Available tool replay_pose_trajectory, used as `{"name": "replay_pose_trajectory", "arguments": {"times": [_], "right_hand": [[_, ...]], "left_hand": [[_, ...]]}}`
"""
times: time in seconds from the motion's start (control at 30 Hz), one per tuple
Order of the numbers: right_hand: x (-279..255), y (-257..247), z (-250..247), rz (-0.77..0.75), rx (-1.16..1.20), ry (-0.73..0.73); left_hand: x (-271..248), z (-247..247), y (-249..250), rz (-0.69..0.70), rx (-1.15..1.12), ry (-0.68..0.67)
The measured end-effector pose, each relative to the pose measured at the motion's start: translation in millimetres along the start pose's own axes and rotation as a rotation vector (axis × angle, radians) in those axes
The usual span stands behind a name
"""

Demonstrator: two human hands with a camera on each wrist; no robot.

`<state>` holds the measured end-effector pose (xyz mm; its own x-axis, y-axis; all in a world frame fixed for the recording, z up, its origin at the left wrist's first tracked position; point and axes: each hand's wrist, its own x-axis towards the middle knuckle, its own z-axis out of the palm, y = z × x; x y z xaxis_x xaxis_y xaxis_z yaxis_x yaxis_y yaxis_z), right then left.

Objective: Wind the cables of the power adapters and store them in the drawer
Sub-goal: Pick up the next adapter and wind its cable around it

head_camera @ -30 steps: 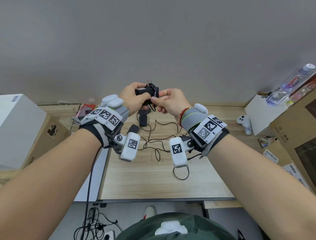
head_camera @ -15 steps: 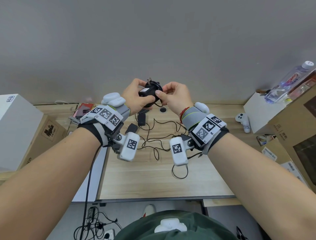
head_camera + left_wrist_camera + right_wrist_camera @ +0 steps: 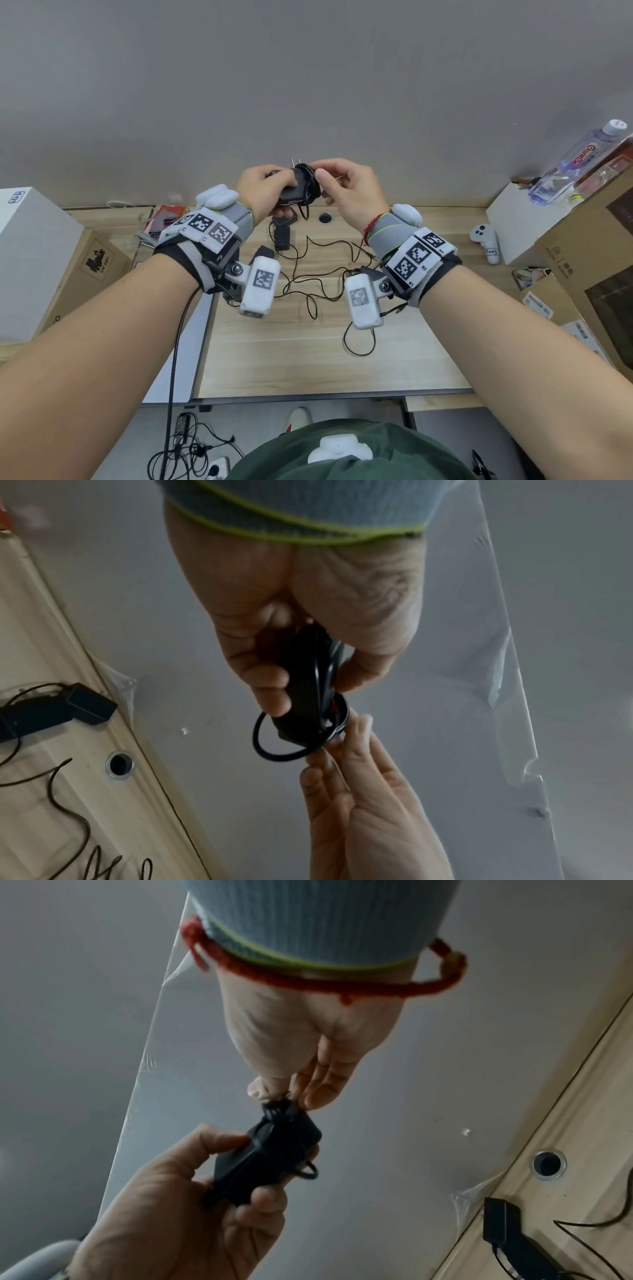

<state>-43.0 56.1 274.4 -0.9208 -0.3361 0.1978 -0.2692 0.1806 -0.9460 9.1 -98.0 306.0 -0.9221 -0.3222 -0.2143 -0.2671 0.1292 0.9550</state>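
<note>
- Surface and room: a light wooden desk (image 3: 308, 356) runs across the middle of the head view against a plain grey wall (image 3: 308, 68); a round cable grommet (image 3: 324, 217) sits at the desk's far edge, centre frame
- Surroundings: a white box (image 3: 30, 246) and a cardboard box (image 3: 89, 267) at the left; cardboard boxes (image 3: 589, 246) at the right, with a clear water bottle (image 3: 579, 161) lying on top in the upper right and a white game controller (image 3: 484, 241) just below it
- Still on the desk: two more black power adapters (image 3: 282, 236), centre frame, their thin loose cables (image 3: 315, 284) sprawling toward the lower centre
- Change from the earlier frames: both hands have risen from just above the desk's far edge to in front of the wall; the slack that hung down from the held unit is now drawn up around it
- Task object: a black power adapter (image 3: 298, 186) held in the air, upper centre, plug prongs pointing up; its cable (image 3: 291, 748) is coiled in several turns around the body, one small loop standing free below
- Left hand (image 3: 263, 192): fingers and thumb wrapped around the adapter body
- Right hand (image 3: 349, 192): thumb and fingertips (image 3: 310, 1096) pinching the cable at the adapter's end
</note>
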Motion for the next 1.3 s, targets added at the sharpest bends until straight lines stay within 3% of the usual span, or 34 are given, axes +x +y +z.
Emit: {"name": "replay_pose_trajectory", "arguments": {"times": [0.2,0.43,0.73,0.87,1.03,1.3], "right_hand": [[-2.6,1.4,-4.0,0.017,0.098,-0.056],[-0.2,2.8,0.0,-0.01,0.104,-0.092],[-2.0,-0.1,0.6,0.102,0.145,0.002],[-6.0,-4.2,-0.7,0.162,0.216,-0.03],[-11.5,-11.7,-5.3,0.138,0.182,-0.065],[-18.0,-11.5,-3.5,0.083,0.006,0.002]], "left_hand": [[1.2,-8.6,-0.4,-0.115,-0.143,0.012],[1.3,-12.7,-2.9,-0.06,-0.146,-0.07],[-3.9,-13.9,-7.5,-0.077,-0.124,-0.13],[-3.9,-13.7,-9.3,-0.051,-0.111,-0.094],[-5.7,-15.8,-10.2,-0.007,-0.069,-0.114],[-17.3,-16.2,-16.6,0.083,0.156,-0.211]]}}
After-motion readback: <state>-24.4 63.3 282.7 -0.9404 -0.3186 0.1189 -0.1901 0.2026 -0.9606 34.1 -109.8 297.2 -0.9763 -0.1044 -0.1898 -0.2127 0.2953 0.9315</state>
